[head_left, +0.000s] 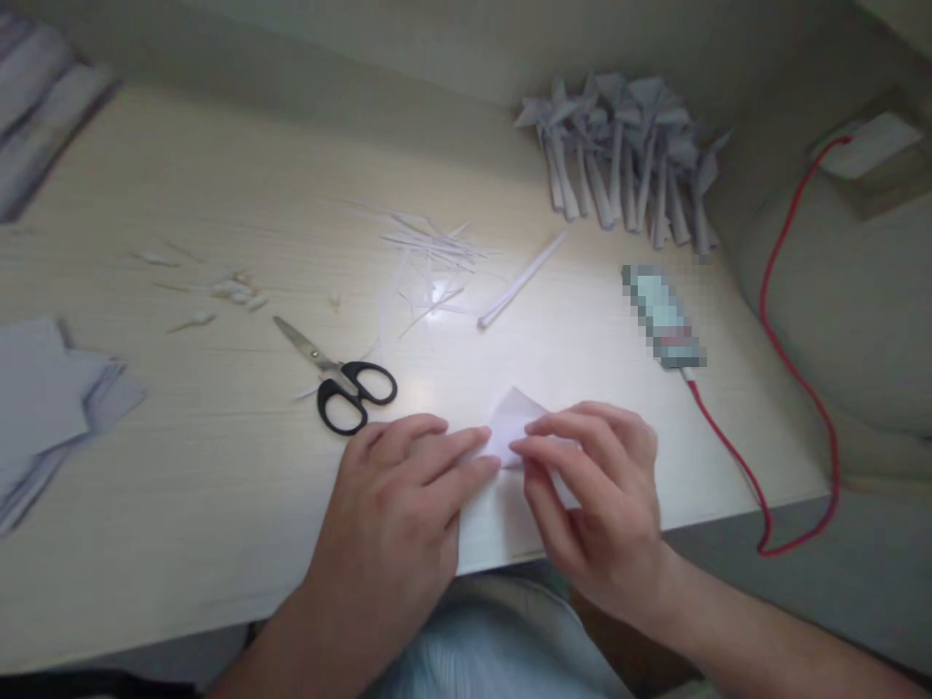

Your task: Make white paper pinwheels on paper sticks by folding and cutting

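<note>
A small piece of white paper (514, 422), partly folded with one corner pointing away from me, lies near the table's front edge. My left hand (408, 476) holds its left side, with the index finger and thumb pressed onto it. From the right, my right hand (601, 485) grips the same paper with bent fingertips, covering its right part. Just beyond my left hand are black-handled scissors (342, 383), blades a little apart and pointing to the far left. A rolled white paper stick (520, 282) lies behind the folded paper.
Several paper pinwheel-like pieces on rolled sticks (626, 155) stand in a cluster at the back right. Thin paper strips (433, 243) and cotton-tipped bits (237, 289) lie farther back. Paper sheets (36, 388) are stacked left. A blurred-out phone (662, 316) trails a red cable (782, 340).
</note>
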`<move>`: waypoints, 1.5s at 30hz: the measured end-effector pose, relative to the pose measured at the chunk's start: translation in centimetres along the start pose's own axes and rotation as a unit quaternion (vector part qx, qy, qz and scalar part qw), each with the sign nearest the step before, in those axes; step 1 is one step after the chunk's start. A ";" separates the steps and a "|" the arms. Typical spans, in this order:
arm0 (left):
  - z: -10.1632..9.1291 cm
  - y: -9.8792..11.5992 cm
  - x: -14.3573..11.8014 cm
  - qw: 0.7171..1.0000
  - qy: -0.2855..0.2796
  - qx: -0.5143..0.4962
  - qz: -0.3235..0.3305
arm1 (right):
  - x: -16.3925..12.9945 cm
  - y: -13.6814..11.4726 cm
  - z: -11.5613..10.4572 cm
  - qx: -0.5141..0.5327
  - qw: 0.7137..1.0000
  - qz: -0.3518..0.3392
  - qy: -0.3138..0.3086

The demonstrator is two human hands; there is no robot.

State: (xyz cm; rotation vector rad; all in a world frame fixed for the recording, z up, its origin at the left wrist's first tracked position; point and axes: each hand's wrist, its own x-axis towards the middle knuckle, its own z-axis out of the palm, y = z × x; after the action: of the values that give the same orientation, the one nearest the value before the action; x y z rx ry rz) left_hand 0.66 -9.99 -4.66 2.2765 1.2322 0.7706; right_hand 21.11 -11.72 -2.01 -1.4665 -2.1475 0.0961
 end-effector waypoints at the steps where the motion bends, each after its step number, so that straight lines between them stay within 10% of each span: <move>1: 0.0 0.0 -0.1 1.000 0.001 0.003 -0.002 | -0.9 -0.9 -0.2 0.019 0.999 -0.007 -0.028; 9: 0.1 -0.3 -0.7 0.999 -0.008 0.032 0.002 | -6.4 -2.9 1.5 -0.099 0.980 0.005 -0.170; 21: 0.2 1.2 -2.9 0.995 0.014 0.080 0.050 | -6.8 0.2 1.5 -0.120 0.985 0.109 -0.063; 30: 0.5 1.3 -7.3 0.984 0.081 0.014 0.160 | -8.8 -0.2 1.0 0.022 0.998 -0.052 0.001; 36: 0.3 2.7 -6.2 0.990 0.090 -0.067 0.086 | -5.4 0.0 1.0 0.168 0.974 -0.153 -0.022; 41: -3.1 3.3 -2.7 0.971 0.143 -0.188 -0.020 | -0.7 -0.5 -1.0 0.303 0.949 -0.042 -0.074; 45: -7.9 1.9 2.0 0.966 -0.021 -0.258 -0.003 | 3.4 -0.5 -1.8 0.428 0.895 0.036 -0.122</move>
State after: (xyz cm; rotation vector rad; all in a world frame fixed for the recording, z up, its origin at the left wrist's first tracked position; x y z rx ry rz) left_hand -2.44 -8.40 2.96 1.8495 0.8872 0.9106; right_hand 20.59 -9.37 1.06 -1.0150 -1.8183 1.1476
